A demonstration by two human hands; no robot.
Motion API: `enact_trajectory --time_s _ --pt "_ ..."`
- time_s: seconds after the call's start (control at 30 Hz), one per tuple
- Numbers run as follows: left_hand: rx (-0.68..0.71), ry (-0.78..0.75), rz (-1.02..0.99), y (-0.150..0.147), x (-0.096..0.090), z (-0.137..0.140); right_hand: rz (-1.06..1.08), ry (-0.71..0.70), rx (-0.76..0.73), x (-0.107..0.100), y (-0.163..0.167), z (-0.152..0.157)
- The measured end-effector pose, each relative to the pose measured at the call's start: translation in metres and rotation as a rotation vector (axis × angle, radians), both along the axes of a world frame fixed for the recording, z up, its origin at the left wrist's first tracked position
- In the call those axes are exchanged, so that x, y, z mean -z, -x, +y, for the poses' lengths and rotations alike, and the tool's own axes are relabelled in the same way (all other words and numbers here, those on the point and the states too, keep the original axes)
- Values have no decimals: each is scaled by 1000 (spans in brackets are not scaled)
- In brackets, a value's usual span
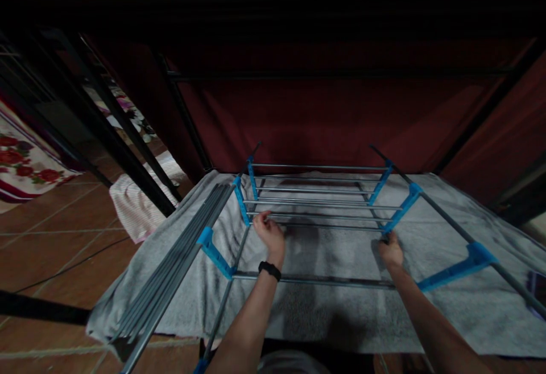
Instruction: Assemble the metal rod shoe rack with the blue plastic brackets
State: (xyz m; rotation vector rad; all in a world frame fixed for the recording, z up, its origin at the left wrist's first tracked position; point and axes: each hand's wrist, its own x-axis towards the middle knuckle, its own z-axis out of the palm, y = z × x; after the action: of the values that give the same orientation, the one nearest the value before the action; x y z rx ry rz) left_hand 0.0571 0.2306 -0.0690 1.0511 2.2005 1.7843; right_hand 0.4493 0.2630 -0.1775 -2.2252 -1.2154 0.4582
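Note:
A partly assembled rack of thin metal tubes and blue plastic brackets lies on a grey blanket [333,317]. My left hand [269,237], with a black band on its wrist, has curled fingers at the left end of a cross tube [324,227], close to a blue bracket [242,202]. Over on the right, my right hand [391,251] is closed around a dark side pole [375,214], just below the right blue bracket [401,209]. Another cross tube [324,280] runs nearer to me, between two more blue brackets.
Several loose grey tubes [174,260] lie side by side on the blanket at left. A dark red cloth [319,118] hangs behind the rack on a black frame [187,118]. Left on the tiled floor [63,249] are a striped cloth [139,206] and a thin cable [77,260].

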Motion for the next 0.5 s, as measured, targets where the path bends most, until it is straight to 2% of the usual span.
enact_trajectory --time_s 0.1,0.17,0.2,0.27,0.33,0.37,0.43,0.5 --pt "259 -363 40 -41 -61 5 -18 6 -6 0 0 -1" --pt "378 -462 121 -60 -109 17 -26 21 -12 1 -1 0" --pt "447 -462 164 -66 -133 26 -29 26 -15 1 -2 1" --pt "631 -360 259 -70 -177 51 -25 30 -21 3 -3 2" --pt "808 -199 362 -62 -214 83 -14 33 -22 4 -5 2" --pt "851 -139 407 -52 -230 99 -9 34 -20 4 -5 2" --pt "837 -114 464 -21 -256 127 1 26 -19 6 -6 2" --pt "784 -80 542 24 -275 143 8 4 -28 8 -8 1"
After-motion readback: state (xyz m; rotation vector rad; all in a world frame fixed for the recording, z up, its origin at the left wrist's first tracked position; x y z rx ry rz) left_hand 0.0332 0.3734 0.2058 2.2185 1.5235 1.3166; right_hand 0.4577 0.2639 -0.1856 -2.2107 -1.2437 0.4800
